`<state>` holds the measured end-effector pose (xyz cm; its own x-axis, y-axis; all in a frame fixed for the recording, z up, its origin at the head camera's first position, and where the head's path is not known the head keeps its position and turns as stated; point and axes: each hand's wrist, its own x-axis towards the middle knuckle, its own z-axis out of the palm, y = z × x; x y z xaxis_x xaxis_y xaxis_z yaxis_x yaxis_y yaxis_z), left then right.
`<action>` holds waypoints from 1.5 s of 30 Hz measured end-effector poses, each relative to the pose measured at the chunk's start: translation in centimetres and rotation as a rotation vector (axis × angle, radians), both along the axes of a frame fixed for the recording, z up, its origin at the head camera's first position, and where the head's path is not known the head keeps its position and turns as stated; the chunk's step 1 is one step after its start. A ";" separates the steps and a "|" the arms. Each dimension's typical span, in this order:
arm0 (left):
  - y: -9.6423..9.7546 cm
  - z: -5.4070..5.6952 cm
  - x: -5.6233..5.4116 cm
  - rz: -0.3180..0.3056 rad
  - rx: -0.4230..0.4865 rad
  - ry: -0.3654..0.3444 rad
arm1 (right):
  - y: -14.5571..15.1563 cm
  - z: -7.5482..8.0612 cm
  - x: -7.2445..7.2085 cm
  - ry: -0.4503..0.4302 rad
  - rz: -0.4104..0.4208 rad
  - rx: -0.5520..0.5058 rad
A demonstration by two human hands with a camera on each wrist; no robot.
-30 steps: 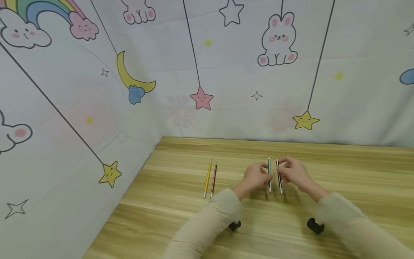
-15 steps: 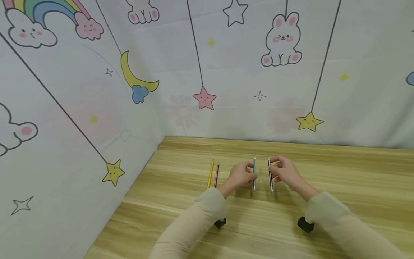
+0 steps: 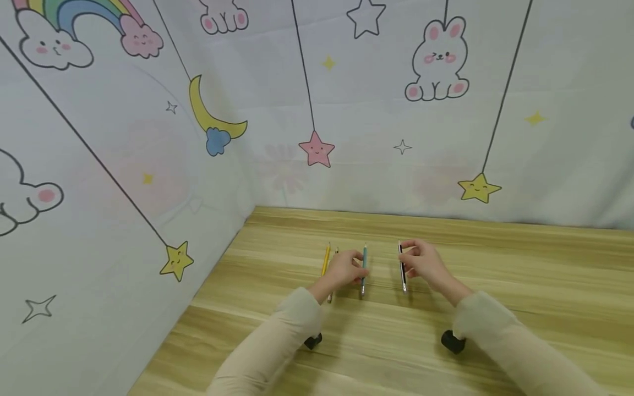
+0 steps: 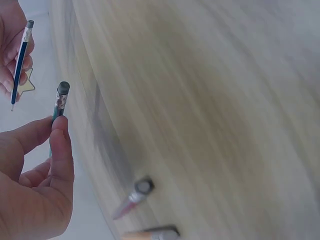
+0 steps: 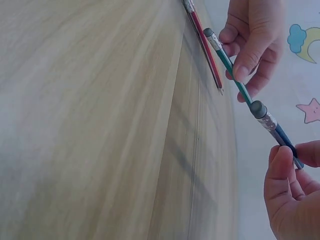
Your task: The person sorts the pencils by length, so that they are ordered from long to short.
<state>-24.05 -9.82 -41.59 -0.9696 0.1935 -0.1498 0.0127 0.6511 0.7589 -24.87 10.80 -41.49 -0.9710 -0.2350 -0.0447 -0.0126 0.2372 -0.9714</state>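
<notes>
In the head view my left hand [image 3: 340, 269] pinches a teal green pencil [image 3: 364, 256] between thumb and fingers, its eraser end toward me. My right hand [image 3: 427, 265] pinches a dark blue pencil [image 3: 402, 275] a short way to the right. Both pencils are held above the table, roughly parallel and apart. A yellow pencil [image 3: 326, 259] lies on the table just left of my left hand. Beside it lies a red pencil [image 5: 205, 47], which the left hand partly covers in the head view. The left wrist view shows the eraser ends of both lying pencils.
The wood-grain table [image 3: 386, 341] meets a white cloth backdrop [image 3: 366, 181] printed with stars and rabbits. Another backdrop panel [image 3: 114, 220] borders the table's left edge. A black wrist device [image 3: 453, 342] sits under my right sleeve.
My left hand has carried the green pencil left toward the lying pencils. My right hand, still holding the dark blue pencil, has shifted slightly left. The gap between the held pencils has widened.
</notes>
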 end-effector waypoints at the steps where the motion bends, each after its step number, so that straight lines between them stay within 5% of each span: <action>1: -0.2 0.0 0.0 -0.002 -0.008 0.001 | -0.1 0.0 0.0 -0.001 -0.002 -0.001; 23: -3.2 -0.8 0.5 -0.001 -0.131 0.037 | -1.3 -0.8 -0.3 0.004 0.011 0.017; 35: -3.0 -1.2 0.8 0.043 -0.252 0.058 | -1.7 -0.9 -0.2 0.001 0.024 0.032; 45: -2.7 -0.8 1.2 0.009 -0.375 0.135 | -2.1 -1.3 -0.2 0.012 0.023 0.032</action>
<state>-22.86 -12.50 -42.35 -0.9868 0.1407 -0.0798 0.0887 0.8834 0.4601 -25.12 8.70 -42.83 -0.9659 -0.2558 -0.0411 -0.0300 0.2680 -0.9630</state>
